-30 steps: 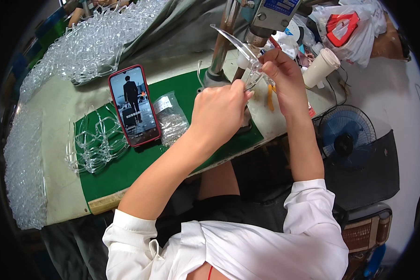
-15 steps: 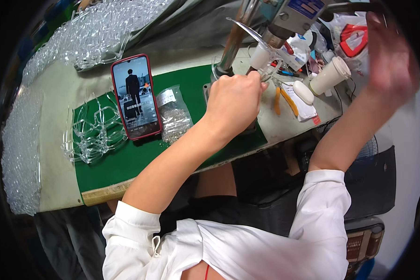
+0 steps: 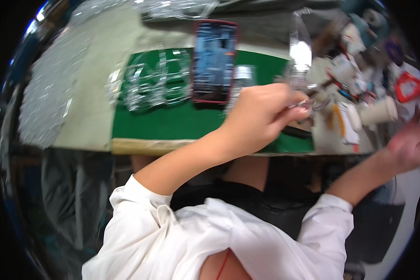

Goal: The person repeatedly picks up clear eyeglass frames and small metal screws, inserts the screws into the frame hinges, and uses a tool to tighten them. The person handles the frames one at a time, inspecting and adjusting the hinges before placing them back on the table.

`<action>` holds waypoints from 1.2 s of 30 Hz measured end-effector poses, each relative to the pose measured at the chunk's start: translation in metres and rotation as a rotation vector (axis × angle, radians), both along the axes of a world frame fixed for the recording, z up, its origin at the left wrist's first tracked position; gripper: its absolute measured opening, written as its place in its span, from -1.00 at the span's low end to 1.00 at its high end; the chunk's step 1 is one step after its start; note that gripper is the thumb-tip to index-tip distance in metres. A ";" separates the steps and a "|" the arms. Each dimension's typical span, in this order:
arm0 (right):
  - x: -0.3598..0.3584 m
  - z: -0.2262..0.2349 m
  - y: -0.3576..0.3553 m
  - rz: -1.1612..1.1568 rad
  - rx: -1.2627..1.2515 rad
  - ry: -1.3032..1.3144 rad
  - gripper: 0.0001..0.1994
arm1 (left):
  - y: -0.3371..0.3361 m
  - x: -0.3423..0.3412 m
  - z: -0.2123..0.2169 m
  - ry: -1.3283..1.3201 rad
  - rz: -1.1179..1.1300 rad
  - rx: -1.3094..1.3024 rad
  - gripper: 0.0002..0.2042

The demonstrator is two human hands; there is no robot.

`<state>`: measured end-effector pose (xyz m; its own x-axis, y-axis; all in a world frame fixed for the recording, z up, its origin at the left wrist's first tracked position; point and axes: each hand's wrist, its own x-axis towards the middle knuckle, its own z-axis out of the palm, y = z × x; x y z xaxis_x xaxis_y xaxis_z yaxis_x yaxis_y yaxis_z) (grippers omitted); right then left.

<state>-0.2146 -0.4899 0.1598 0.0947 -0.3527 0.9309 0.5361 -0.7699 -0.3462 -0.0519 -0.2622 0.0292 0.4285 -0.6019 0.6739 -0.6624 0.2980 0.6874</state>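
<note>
The left hand [image 3: 261, 114] is closed around the lower end of a clear plastic piece [image 3: 301, 51], a curved, lens-like part that stands up from the fingers toward the far side of the counter [image 3: 86, 126]. The picture is blurred, so the exact grip and the small fittings at the fingertips cannot be made out. The right hand [image 3: 408, 144] is off at the right edge, away from the piece, fingers loosely spread and holding nothing that shows.

On the green mat [image 3: 172, 121] lies a row of similar clear parts [image 3: 149, 86], and just right of them a phone in a red case [image 3: 214, 60] with a small clear bag [image 3: 240, 77] beside it. Heaps of transparent pieces [image 3: 44, 100] cover the left of the counter. To the right are a paper cup [image 3: 380, 112], a red-and-white packet [image 3: 408, 86] and blurred clutter of small tools.

Judging from this, the step in hand is working on one clear part held single-handed above the right end of the mat. The next move seems to call for the right hand coming back to steady or fit the piece, with care taken to keep the thin plastic from twisting.
</note>
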 end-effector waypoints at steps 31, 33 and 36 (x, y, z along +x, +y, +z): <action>0.057 -0.185 0.148 0.169 -0.021 1.146 -0.88 | 0.187 0.247 0.029 0.501 0.184 0.396 -0.64; 0.057 -0.188 0.145 0.157 -0.021 1.184 -0.88 | 0.161 0.180 0.042 0.666 0.220 0.016 -0.67; 0.059 -0.190 0.141 0.160 -0.055 1.181 -0.88 | 0.172 0.162 0.054 0.902 0.300 -0.313 -0.61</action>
